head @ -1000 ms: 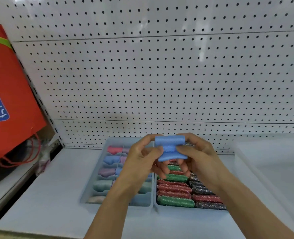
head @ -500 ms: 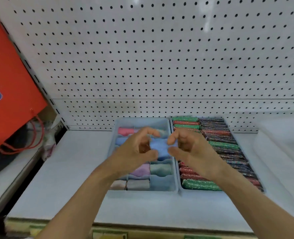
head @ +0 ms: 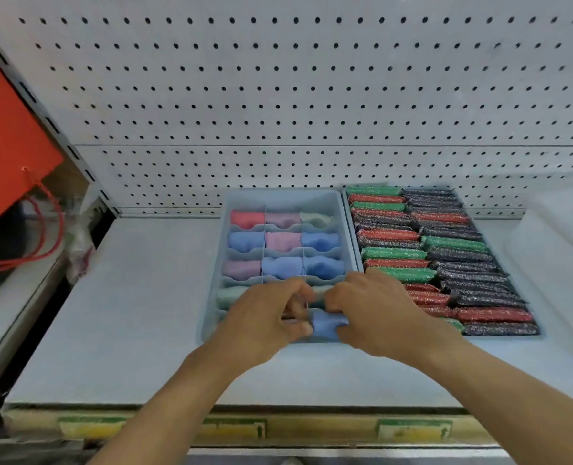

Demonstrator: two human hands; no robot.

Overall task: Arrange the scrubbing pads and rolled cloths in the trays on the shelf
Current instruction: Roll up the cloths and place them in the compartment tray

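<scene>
Rolled cloth (head: pixel 327 325), blue and soft, pinched at each end by left hand (head: pixel 271 322) and right hand (head: pixel 375 313), fingers curled, at a near-row compartment of the divided tray (head: pixel 340 209). Step: seating it; next, press down and release. Beyond, pastel rolls fill cells; scrubbing pads (head: pixel 446 250) pack the right tray on the shelf (head: pixel 137 313).

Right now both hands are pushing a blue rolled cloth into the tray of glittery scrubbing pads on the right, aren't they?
Not quite. The head view shows the left hand and right hand pressing the blue rolled cloth into the front of the divided tray on the left, among the other rolled cloths. The tray of scrubbing pads sits beside it, untouched.
</scene>
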